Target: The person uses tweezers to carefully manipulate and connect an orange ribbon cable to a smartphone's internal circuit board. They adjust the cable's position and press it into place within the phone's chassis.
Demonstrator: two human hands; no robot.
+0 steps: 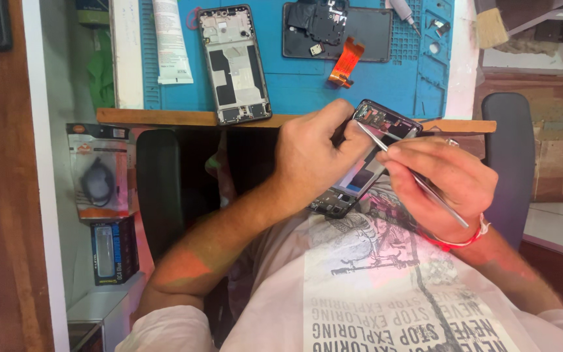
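Note:
My left hand (311, 156) grips an opened phone body (367, 160) by its left edge and holds it tilted above my lap, inner side up. My right hand (447, 179) is closed on thin metal tweezers (418, 179), whose tips rest on the upper part of the phone's inside near its top corner. A red band circles my right wrist. My fingers hide the lower middle of the phone.
A blue work mat (307, 85) lies on the desk ahead, with a second phone frame (234, 65), a dark back panel (337, 29) with an orange flex strip (345, 62), and a white tube (172, 42). Packaged items (102, 176) hang at left. Dark chair armrests (513, 150) flank me.

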